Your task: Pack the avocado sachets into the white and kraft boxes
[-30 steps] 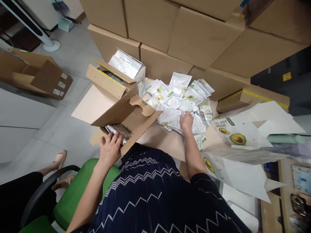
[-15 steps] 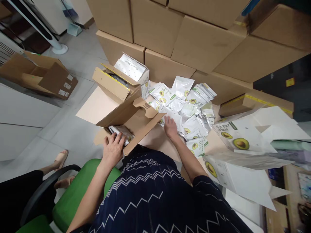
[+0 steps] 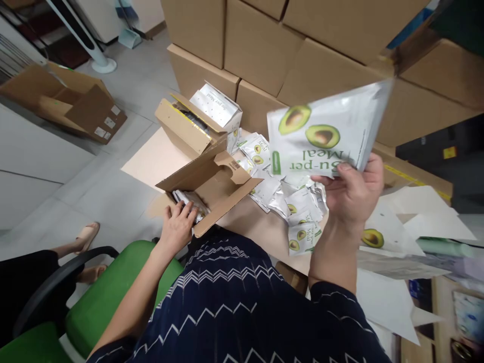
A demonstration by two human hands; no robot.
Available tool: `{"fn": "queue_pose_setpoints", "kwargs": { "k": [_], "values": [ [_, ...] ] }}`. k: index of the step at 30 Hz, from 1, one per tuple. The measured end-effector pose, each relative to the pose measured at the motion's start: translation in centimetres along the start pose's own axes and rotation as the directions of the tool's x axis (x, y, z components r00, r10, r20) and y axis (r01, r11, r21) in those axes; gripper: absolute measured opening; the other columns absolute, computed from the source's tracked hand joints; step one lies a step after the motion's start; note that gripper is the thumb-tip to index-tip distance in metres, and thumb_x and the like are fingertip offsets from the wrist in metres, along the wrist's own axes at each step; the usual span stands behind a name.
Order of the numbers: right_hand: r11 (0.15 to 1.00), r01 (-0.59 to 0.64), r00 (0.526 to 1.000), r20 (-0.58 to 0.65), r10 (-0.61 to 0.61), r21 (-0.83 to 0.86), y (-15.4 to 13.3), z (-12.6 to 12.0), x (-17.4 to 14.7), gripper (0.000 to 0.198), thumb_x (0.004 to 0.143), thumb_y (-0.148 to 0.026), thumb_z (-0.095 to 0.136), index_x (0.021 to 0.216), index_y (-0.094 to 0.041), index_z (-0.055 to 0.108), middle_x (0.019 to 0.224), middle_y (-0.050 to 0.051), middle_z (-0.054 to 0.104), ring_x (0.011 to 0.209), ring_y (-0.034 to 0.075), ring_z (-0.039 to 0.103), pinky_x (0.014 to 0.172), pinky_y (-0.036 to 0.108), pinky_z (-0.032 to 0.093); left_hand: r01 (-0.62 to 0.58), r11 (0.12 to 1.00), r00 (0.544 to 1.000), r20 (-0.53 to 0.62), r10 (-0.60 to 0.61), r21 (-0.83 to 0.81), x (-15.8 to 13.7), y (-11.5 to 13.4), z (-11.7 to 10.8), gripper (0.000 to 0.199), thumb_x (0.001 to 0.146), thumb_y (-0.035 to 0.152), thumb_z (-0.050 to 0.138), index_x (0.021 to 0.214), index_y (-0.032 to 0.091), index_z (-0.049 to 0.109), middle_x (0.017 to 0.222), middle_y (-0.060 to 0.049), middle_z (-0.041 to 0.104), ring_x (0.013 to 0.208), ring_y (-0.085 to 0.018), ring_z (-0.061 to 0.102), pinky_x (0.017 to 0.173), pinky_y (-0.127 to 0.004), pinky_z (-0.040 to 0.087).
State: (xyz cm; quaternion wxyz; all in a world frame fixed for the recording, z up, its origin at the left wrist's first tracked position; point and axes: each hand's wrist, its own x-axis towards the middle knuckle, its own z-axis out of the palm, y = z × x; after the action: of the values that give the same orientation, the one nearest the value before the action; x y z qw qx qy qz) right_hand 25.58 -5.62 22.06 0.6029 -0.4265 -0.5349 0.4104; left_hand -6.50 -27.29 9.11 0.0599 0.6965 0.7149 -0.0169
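Observation:
My right hand [image 3: 351, 189] is closed on the lower edge of a white pouch [image 3: 321, 136] printed with avocado halves and "Su-per Meal", held up above the table with its lettering upside down. My left hand [image 3: 177, 224] reaches over the near left end of an open cardboard box [image 3: 227, 201]. Its fingers are spread and lie on silvery pouches [image 3: 191, 201] stacked at that end of the box. Beyond the pouches, the brown bottom of the box shows. A loose heap of similar pouches [image 3: 268, 191] lies on the table, partly hidden behind the raised pouch.
A white printed carton [image 3: 217, 106] and another cardboard box [image 3: 185, 128] stand behind the open box. Large cartons [image 3: 260, 48] are stacked at the back. Opened white cartons [image 3: 389, 292] stand at right. A green chair [image 3: 117, 292] and another person's foot [image 3: 86, 237] are at left.
My right hand has risen from the heap, up and to the right, and now holds a pouch. My left hand stays on the pouches in the box. The view has shifted slightly.

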Motion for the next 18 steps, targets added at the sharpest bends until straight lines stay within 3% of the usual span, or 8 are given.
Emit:
{"fn": "queue_pose_setpoints", "kwargs": {
  "k": [2,4,6,9,10,12,15,18],
  "values": [
    [0.999,0.009,0.988,0.154,-0.017,0.053,-1.2,2.9,-0.9,0.023,0.079,-0.022,0.065,0.099,-0.026,0.055,0.092,-0.003,0.061,0.073,0.013,0.065,0.059,0.029,0.06,0.006,1.0,1.0,0.017,-0.006,-0.001,0.0,0.1,0.0,0.06,0.081,0.008,0.046,0.139,0.019,0.058,0.149,-0.018,0.053,0.14,-0.04,0.041,0.113,-0.068,0.026],
    [1.0,0.023,0.925,0.379,-0.016,-0.014,-1.5,5.7,-1.9,0.018,0.084,-0.021,0.061,0.101,-0.025,0.056,0.096,-0.002,0.063,0.079,0.014,0.066,0.063,0.028,0.059,0.016,1.0,1.0,0.027,-0.016,-0.014,-0.1,0.1,0.0,0.061,0.081,0.008,0.048,0.139,0.019,0.058,0.149,-0.018,0.053,0.14,-0.041,0.041,0.114,-0.067,0.026],
    [0.978,0.119,0.778,0.628,0.016,-0.173,-1.0,8.5,-3.0,0.018,0.09,-0.019,0.054,0.106,-0.024,0.058,0.097,-0.001,0.066,0.082,0.015,0.066,0.068,0.028,0.057,0.025,0.999,0.999,0.027,-0.024,-0.029,-0.1,0.2,0.0,0.06,0.081,0.008,0.049,0.14,0.018,0.058,0.148,-0.018,0.053,0.14,-0.041,0.041,0.114,-0.068,0.026],
    [0.846,0.406,0.458,0.878,0.139,-0.345,0.2,12.4,-4.6,0.026,0.093,-0.014,0.044,0.114,-0.019,0.059,0.094,0.004,0.07,0.082,0.017,0.065,0.075,0.031,0.053,0.03,0.999,0.999,0.018,-0.029,-0.042,-0.2,0.2,0.1,0.058,0.083,0.009,0.049,0.14,0.018,0.058,0.149,-0.018,0.053,0.141,-0.042,0.041,0.114,-0.068,0.025],
    [0.788,0.489,0.368,0.908,0.203,-0.374,0.7,13.7,-5.1,0.027,0.093,-0.013,0.043,0.115,-0.016,0.059,0.093,0.007,0.071,0.082,0.019,0.065,0.076,0.032,0.052,0.03,0.999,0.999,0.015,-0.029,-0.043,-0.2,0.2,0.2,0.057,0.084,0.01,0.049,0.14,0.018,0.058,0.149,-0.018,0.052,0.141,-0.041,0.041,0.115,-0.068,0.024],
    [0.682,0.591,0.255,0.902,0.348,-0.431,2.1,16.1,-6.2,0.028,0.094,-0.012,0.042,0.117,-0.011,0.058,0.096,0.013,0.073,0.085,0.022,0.067,0.077,0.033,0.05,0.028,0.999,1.0,0.015,-0.027,-0.038,-0.2,0.2,0.2,0.056,0.085,0.01,0.049,0.139,0.019,0.059,0.15,-0.017,0.052,0.141,-0.041,0.041,0.115,-0.067,0.024],
    [0.586,0.621,0.188,0.825,0.533,-0.52,4.3,18.9,-7.6,0.029,0.094,-0.012,0.043,0.119,-0.007,0.058,0.106,0.02,0.073,0.093,0.027,0.07,0.079,0.034,0.05,0.021,1.0,1.0,0.019,-0.02,-0.016,-0.2,0.1,0.2,0.055,0.086,0.01,0.047,0.139,0.018,0.059,0.15,-0.017,0.052,0.14,-0.041,0.041,0.114,-0.067,0.025],
    [0.599,0.56,0.108,0.768,0.632,-0.572,6.1,20.3,-8.5,0.03,0.094,-0.01,0.045,0.119,-0.007,0.061,0.12,0.022,0.071,0.106,0.028,0.07,0.082,0.031,0.052,0.028,0.999,1.0,0.015,-0.027,-0.019,-0.2,-0.1,0.3,0.058,0.085,0.01,0.047,0.141,0.017,0.057,0.15,-0.017,0.052,0.141,-0.041,0.04,0.115,-0.067,0.024]
  ]
}}
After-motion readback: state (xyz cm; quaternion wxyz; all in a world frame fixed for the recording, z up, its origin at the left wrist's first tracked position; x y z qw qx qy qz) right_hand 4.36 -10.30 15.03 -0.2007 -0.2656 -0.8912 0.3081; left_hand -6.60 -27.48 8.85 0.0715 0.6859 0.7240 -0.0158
